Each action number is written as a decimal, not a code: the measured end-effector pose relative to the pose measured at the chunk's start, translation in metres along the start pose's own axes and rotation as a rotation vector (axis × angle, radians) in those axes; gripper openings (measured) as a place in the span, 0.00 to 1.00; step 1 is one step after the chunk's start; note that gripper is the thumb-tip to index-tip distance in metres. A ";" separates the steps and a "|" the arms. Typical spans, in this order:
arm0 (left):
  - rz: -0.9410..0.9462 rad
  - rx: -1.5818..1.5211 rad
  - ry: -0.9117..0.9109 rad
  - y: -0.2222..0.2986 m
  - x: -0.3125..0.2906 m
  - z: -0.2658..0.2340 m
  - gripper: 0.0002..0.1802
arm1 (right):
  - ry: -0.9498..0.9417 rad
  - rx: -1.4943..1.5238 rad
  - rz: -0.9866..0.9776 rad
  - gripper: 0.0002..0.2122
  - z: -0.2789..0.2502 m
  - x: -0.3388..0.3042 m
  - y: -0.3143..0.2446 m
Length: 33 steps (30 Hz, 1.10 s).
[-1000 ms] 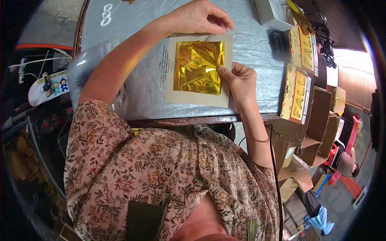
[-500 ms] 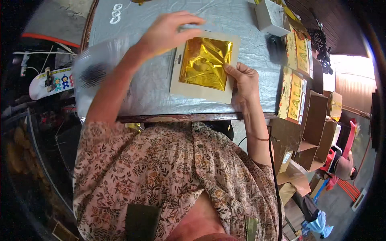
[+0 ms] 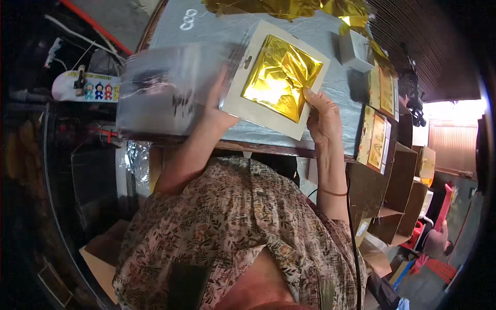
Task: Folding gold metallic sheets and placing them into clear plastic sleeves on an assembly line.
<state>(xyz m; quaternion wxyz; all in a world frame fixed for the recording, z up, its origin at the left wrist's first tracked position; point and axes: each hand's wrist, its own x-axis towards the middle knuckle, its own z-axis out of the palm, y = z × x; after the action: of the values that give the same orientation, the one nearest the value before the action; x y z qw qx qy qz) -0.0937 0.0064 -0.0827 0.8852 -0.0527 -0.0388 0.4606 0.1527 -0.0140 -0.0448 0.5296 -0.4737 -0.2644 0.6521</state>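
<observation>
My right hand (image 3: 325,116) pinches the lower right side of a pale backing card (image 3: 248,77), its thumb on the folded gold foil packet (image 3: 281,77) that lies on the card. The card is tilted and has a small dark slot at its left side. My left hand (image 3: 219,113) is at the card's lower left corner, beside clear plastic bags (image 3: 160,93) on the table. Its fingers are blurred and partly hidden behind the card and plastic, so its grip cannot be made out.
Shiny gold foil (image 3: 289,8) lies along the far side of the silver-covered table (image 3: 341,93). A white box (image 3: 356,50) stands at the back right. Printed cartons (image 3: 374,139) line the right edge, with open cardboard boxes (image 3: 400,181) beyond. Another person (image 3: 436,240) is far right.
The card with the foil packet has turned clockwise and been raised. My left hand has come down from above the card to its lower left corner. More gold foil shows at the far side.
</observation>
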 end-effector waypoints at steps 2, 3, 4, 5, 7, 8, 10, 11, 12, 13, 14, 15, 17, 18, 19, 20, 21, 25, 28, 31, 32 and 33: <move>0.056 0.031 -0.102 -0.002 0.022 0.002 0.29 | -0.032 -0.006 -0.025 0.11 0.011 -0.006 0.003; 0.096 0.061 -0.193 -0.008 0.028 0.003 0.30 | -0.039 -0.012 -0.020 0.11 0.015 -0.011 0.004; 0.106 0.059 -0.194 -0.016 0.031 0.005 0.30 | -0.007 -0.045 0.013 0.10 0.019 -0.015 0.004; 0.195 0.267 -0.028 -0.022 0.033 0.012 0.29 | 0.022 -0.075 0.043 0.10 0.023 -0.016 0.003; 0.218 0.269 -0.129 -0.021 0.049 -0.017 0.27 | -0.004 -0.110 0.004 0.09 0.026 -0.015 0.005; 0.216 0.264 -0.132 -0.025 0.054 -0.025 0.27 | -0.010 -0.129 -0.034 0.08 0.023 -0.013 0.007; 0.222 0.229 -0.133 -0.034 0.057 -0.034 0.26 | -0.028 -0.148 -0.069 0.07 0.025 -0.013 0.007; 0.224 0.213 -0.134 -0.038 0.060 -0.039 0.26 | -0.039 -0.159 -0.105 0.05 0.026 -0.013 0.008; 0.227 0.197 -0.134 -0.042 0.061 -0.043 0.26 | -0.047 -0.164 -0.104 0.05 0.031 -0.013 0.009; 0.231 0.182 -0.136 -0.047 0.062 -0.046 0.26 | 0.000 -0.129 -0.127 0.06 0.037 -0.015 0.010; 0.228 0.169 -0.138 -0.051 0.063 -0.048 0.26 | 0.052 -0.090 -0.155 0.07 0.043 -0.015 0.010; 0.232 0.157 -0.139 -0.055 0.062 -0.050 0.25 | 0.041 -0.092 -0.154 0.07 0.049 -0.015 0.013; 0.234 0.130 -0.140 -0.060 0.059 -0.047 0.25 | 0.080 -0.046 -0.245 0.07 0.058 -0.014 0.015; 0.231 0.114 -0.141 -0.062 0.055 -0.043 0.25 | 0.076 -0.049 -0.245 0.07 0.061 -0.015 0.015; 0.236 0.114 -0.143 -0.064 0.052 -0.038 0.25 | 0.096 -0.058 -0.273 0.07 0.064 -0.015 0.015; 0.272 0.495 0.017 -0.067 0.042 -0.006 0.24 | 0.123 -0.066 -0.301 0.07 0.064 -0.014 0.014; 0.303 0.874 0.178 -0.070 0.034 0.013 0.22 | 0.125 -0.069 -0.303 0.07 0.064 -0.015 0.014; 0.285 0.627 0.096 -0.067 0.028 0.000 0.19 | 0.123 -0.112 -0.222 0.07 0.064 -0.015 0.011; 0.286 0.608 -0.064 -0.061 0.049 -0.049 0.16 | 0.079 -0.113 -0.184 0.08 0.061 -0.011 0.013; 0.357 0.385 0.033 -0.072 0.043 -0.030 0.17 | 0.075 -0.088 -0.143 0.08 0.058 -0.011 0.012; 0.359 0.383 0.032 -0.071 0.042 -0.031 0.17 | 0.093 -0.090 -0.122 0.08 0.058 -0.012 0.010; 0.307 0.526 0.072 -0.070 0.041 -0.032 0.18 | 0.091 -0.092 -0.122 0.08 0.052 -0.010 0.011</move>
<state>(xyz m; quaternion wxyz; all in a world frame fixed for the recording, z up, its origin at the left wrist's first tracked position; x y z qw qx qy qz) -0.0094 -0.0014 -0.1050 0.7893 0.1568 0.1216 0.5810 0.1010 -0.0183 -0.0299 0.5575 -0.5098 -0.2977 0.5837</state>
